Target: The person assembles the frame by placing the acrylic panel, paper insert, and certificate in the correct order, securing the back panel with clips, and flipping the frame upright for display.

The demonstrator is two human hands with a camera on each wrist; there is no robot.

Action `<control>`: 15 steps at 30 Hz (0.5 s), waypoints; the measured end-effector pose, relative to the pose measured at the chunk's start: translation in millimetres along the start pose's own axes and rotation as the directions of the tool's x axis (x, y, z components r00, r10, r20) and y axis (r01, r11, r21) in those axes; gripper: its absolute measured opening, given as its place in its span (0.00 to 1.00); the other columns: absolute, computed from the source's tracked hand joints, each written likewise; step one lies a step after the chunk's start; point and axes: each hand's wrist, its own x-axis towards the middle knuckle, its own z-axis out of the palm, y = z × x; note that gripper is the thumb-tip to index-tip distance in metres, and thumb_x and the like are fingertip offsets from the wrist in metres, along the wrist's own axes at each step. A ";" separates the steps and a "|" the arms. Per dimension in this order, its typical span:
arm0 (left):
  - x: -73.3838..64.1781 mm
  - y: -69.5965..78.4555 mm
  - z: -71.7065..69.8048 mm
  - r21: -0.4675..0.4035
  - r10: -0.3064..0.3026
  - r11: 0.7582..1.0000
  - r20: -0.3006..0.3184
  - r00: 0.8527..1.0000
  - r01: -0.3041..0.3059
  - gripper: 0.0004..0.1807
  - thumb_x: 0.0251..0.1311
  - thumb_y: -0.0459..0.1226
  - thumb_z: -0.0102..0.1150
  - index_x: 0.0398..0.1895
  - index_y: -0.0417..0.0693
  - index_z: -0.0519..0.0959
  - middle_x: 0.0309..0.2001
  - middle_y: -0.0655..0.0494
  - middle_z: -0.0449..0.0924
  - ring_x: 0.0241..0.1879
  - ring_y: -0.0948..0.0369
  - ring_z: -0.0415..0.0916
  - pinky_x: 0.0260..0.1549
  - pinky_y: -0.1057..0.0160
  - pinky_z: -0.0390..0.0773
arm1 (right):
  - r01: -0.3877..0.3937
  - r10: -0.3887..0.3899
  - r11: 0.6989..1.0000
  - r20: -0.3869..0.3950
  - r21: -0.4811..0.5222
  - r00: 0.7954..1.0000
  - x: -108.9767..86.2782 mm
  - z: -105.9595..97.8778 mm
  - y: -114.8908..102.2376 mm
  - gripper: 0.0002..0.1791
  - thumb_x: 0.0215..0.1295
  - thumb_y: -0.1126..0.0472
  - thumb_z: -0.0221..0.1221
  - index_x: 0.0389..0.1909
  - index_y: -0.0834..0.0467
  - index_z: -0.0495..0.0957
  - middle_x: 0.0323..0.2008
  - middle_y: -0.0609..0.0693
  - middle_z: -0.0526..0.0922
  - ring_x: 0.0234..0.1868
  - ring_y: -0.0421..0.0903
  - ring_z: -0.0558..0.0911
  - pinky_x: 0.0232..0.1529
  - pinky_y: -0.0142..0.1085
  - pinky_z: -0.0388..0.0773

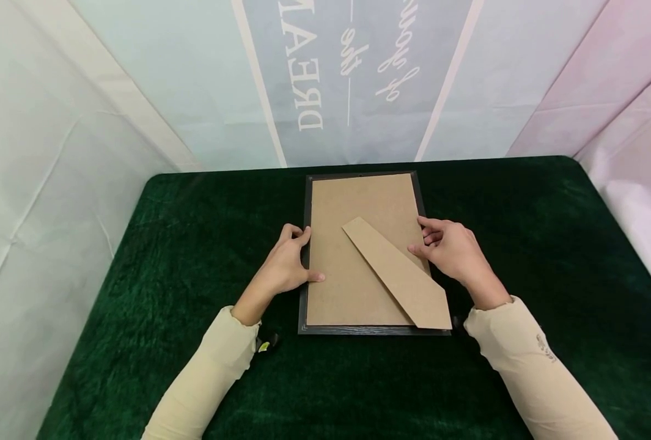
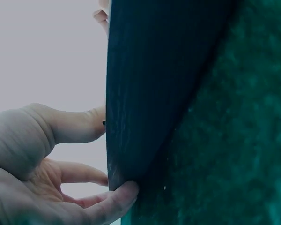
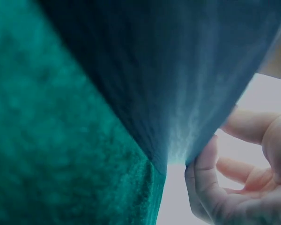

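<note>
A black picture frame (image 1: 353, 330) lies face down on the green cloth, its brown backing board (image 1: 338, 195) up. A tapered easel leg (image 1: 404, 278) slants across the board, and its wide end reaches over the frame's near right corner. My left hand (image 1: 288, 267) grips the left side, thumb on the board and fingers at the frame's outer edge. On the right side my right hand (image 1: 456, 250) holds the edge, thumb on the board and index finger farther up. The frame's dark side wall (image 2: 136, 93) fills much of the left wrist view. The frame's front is hidden.
Dark green velvety cloth (image 1: 193, 244) covers the table. Behind it hangs a pale backdrop (image 1: 353, 91) with mirrored lettering, and white fabric (image 1: 55, 183) hangs at the left. A small dark object with a yellow-green mark (image 1: 264, 346) shows beside the left cuff.
</note>
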 end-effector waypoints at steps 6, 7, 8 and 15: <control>0.1 -0.1 1.4 -0.002 0.003 1.000 -0.015 1.000 -0.003 0.56 0.48 0.43 0.79 0.78 0.46 0.54 0.71 0.47 0.55 0.53 0.54 0.71 0.45 0.60 0.78 | 0.030 -0.029 0.999 -0.038 0.037 0.999 0.9 -0.1 -0.3 0.34 0.61 0.59 0.69 0.68 0.61 0.71 0.42 0.57 0.79 0.40 0.50 0.79 0.33 0.28 0.75; 0.2 0.0 1.5 -0.002 0.002 1.000 -0.014 1.000 -0.002 0.56 0.48 0.43 0.78 0.78 0.46 0.54 0.71 0.47 0.55 0.53 0.54 0.71 0.45 0.60 0.78 | 0.036 -0.034 0.999 -0.040 0.041 0.999 1.3 -0.1 -0.2 0.34 0.61 0.59 0.69 0.68 0.61 0.71 0.42 0.57 0.79 0.40 0.50 0.79 0.32 0.27 0.75; 0.3 0.0 1.7 0.002 0.003 1.000 -0.012 1.000 -0.003 0.56 0.49 0.43 0.78 0.78 0.46 0.53 0.71 0.47 0.54 0.53 0.54 0.70 0.44 0.61 0.78 | 0.037 -0.035 0.998 -0.041 0.044 0.999 1.6 -0.2 0.0 0.34 0.61 0.59 0.69 0.68 0.61 0.71 0.42 0.57 0.79 0.39 0.50 0.79 0.32 0.27 0.75; 1.8 -2.5 -0.3 0.005 0.028 1.000 0.024 0.999 -0.028 0.57 0.49 0.44 0.77 0.78 0.45 0.51 0.72 0.46 0.52 0.54 0.53 0.70 0.45 0.61 0.77 | 0.006 -0.005 0.999 -0.008 0.036 1.000 2.5 -1.8 0.9 0.33 0.61 0.58 0.69 0.66 0.63 0.73 0.42 0.57 0.79 0.40 0.50 0.78 0.32 0.28 0.75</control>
